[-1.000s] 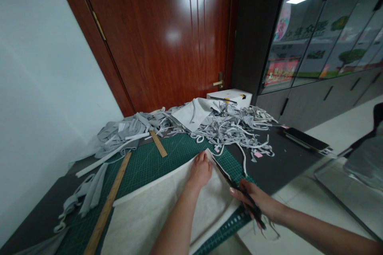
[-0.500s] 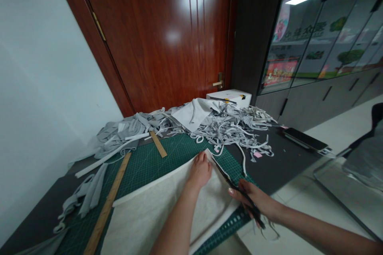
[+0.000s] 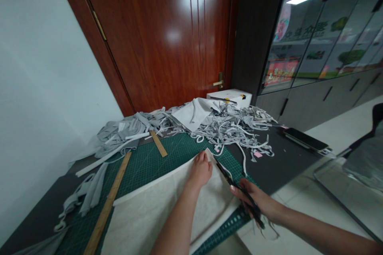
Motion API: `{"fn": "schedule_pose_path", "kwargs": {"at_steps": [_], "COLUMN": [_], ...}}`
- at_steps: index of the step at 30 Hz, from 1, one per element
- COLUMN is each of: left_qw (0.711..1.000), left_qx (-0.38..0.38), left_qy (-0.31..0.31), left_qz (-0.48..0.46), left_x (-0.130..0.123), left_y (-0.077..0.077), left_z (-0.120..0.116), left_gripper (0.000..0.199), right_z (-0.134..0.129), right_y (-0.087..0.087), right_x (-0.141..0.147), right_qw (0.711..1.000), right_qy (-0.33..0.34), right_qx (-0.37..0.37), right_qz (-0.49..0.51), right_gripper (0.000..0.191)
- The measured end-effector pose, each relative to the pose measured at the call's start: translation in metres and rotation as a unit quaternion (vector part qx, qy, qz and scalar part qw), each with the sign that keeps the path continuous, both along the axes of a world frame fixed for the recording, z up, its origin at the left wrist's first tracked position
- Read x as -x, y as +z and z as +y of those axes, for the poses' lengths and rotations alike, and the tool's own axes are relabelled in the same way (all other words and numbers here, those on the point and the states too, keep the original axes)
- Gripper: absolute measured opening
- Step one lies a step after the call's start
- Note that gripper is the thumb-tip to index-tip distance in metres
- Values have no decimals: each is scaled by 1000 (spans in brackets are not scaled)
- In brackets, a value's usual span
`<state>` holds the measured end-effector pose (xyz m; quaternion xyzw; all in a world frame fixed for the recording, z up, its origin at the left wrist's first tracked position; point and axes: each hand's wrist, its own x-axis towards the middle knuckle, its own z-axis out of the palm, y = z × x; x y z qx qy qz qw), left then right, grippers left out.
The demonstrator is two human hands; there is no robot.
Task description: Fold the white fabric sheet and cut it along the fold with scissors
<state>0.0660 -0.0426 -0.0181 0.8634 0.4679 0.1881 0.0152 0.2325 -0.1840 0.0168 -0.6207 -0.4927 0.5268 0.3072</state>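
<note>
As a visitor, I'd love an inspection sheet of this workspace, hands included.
Surface: dark tabletop, green cutting mat.
Job's things: cream fabric over the mat; black scissors at the fabric's edge.
Clutter: heaped grey fabric strips; long wooden strip; dark phone-like device.
Hands: left hand on the fabric near its far corner; right hand holds the scissors.
Cables: nothing seen for certain.
Surroundings: red-brown door, glass-fronted cabinet.

Fabric sheet [image 3: 146, 215] plain off-white, scissors [image 3: 247, 197] black. Cutting mat [image 3: 176, 147] dark green, fine pale grid. Wooden ruler [image 3: 108, 202] yellow-brown, short slat [image 3: 158, 143] tan. Cut strips [image 3: 233, 129] light grey to white (plus a pink scrap [image 3: 257, 154]). Door [image 3: 155, 40] red-brown, wood grain. Tabletop [image 3: 281, 167] dark grey, box [image 3: 229, 95] white with yellow and black patches
</note>
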Motion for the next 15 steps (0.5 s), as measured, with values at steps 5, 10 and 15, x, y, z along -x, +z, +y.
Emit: {"fn": "schedule_pose_path", "kwargs": {"at_steps": [5, 10, 15], "left_qw": [1000, 1000, 1000], "left_qx": [-1, 0, -1], "left_qy": [1, 2, 2], "left_qz": [-3, -8, -10], "left_x": [0, 0, 0], "left_y": [0, 0, 0], "left_z": [0, 0, 0], "left_gripper": [46, 46, 46], "right_z": [0, 1, 0], "right_y": [0, 0, -1], "right_x": [-1, -2, -3], "right_qw": [1000, 1000, 1000], "right_qy": [0, 13, 14], "right_qx": [-2, -5, -12], "right_qz": [7, 14, 6], "right_gripper": [51, 51, 50]}}
